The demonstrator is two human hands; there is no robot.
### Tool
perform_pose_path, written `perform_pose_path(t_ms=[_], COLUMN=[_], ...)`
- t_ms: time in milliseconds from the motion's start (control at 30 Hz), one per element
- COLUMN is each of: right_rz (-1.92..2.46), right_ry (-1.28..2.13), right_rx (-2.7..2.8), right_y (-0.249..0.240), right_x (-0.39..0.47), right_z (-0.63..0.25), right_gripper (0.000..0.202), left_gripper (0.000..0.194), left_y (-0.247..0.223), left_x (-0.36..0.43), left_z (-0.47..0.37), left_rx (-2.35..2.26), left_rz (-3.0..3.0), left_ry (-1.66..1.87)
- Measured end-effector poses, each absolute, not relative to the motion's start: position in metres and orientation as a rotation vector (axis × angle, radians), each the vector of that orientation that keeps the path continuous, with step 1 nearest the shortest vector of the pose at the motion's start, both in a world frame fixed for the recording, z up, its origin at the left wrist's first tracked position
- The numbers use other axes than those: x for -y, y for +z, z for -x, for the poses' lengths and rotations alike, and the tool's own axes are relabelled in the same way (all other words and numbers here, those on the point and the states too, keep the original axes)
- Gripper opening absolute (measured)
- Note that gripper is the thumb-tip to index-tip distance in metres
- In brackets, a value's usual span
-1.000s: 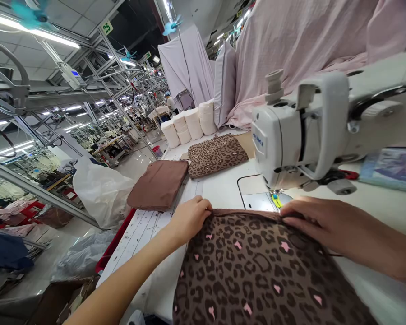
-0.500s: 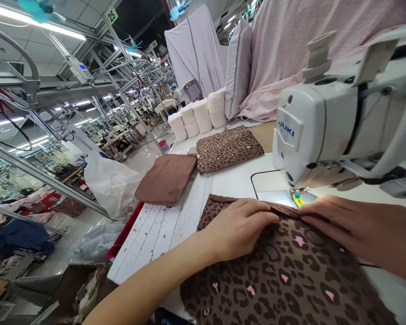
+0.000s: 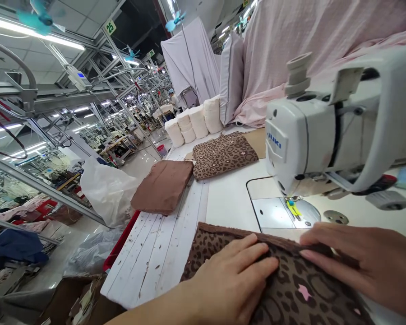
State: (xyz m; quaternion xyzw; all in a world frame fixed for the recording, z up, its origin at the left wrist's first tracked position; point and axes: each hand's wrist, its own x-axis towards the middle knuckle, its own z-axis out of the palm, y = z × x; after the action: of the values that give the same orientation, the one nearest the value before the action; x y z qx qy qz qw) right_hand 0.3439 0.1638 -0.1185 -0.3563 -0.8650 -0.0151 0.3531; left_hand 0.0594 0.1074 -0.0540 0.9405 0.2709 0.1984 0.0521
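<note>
From the head view we see our left hand [image 3: 235, 282] lying flat on the leopard-print fabric [image 3: 291, 293], fingers stretched out and close together, pressing down on the cloth rather than gripping it. Our right hand [image 3: 365, 264] lies flat on the same piece, fingers extended and together, their tips at the folded far edge of the fabric; we cannot tell whether the thumb pinches that edge from beneath. The fabric sits on the white table [image 3: 176, 243] just in front of the Juki sewing machine [image 3: 325, 131], its far edge near the machine's metal needle plate [image 3: 277, 212] but not under the presser foot [image 3: 292, 207], which shows a yellow-green part. To the left of the machine and further back lies a folded stack of leopard-print pieces [image 3: 223, 155], and beside that, further left of the machine, a folded stack of plain brown fabric [image 3: 162, 186]. Behind these, well back from the machine, stand several white rolls [image 3: 196, 122]. Pale pink cloth [image 3: 307, 45] is draped high behind the machine. A white plastic bag [image 3: 104, 189] hangs off the table's left edge, well away from the machine.
</note>
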Motion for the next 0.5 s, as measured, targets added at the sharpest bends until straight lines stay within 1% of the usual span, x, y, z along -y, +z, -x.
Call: perform_pose_path(t_ms=[67, 133, 200, 267, 367, 500], right_rz=[0.959, 0.994, 0.989, 0.958, 0.957, 1.138], right_ry=[0.017, 0.057, 0.086, 0.102, 0.181, 0.488], right_rx=[2.249, 2.238, 2.223, 2.207, 2.184, 2.156], right_y=[-0.118, -0.118, -0.12, -0.124, -0.13, -0.131], right_x=[-0.16, -0.159, -0.161, -0.162, -0.163, -0.162], right_z=[-0.343, -0.343, -0.343, -0.345, -0.349, -0.353], right_gripper=[0.038, 0.045, 0.045, 0.038, 0.027, 0.029], left_gripper=[0.027, 0.021, 0.022, 0.024, 0.027, 0.025], left_y=[-0.054, -0.052, -0.045, -0.036, -0.023, -0.014], left_x=[-0.105, -0.112, -0.126, -0.143, -0.166, -0.179], left_z=[-0.059, -0.061, -0.068, -0.075, -0.085, -0.089], left_rx=[-0.814, -0.951, -1.225, -1.396, -1.345, -1.158], left_rz=[-2.796, -2.654, -2.474, -2.343, -2.302, -2.271], left_ry=[0.808, 0.943, 0.835, 0.602, 0.366, 0.223])
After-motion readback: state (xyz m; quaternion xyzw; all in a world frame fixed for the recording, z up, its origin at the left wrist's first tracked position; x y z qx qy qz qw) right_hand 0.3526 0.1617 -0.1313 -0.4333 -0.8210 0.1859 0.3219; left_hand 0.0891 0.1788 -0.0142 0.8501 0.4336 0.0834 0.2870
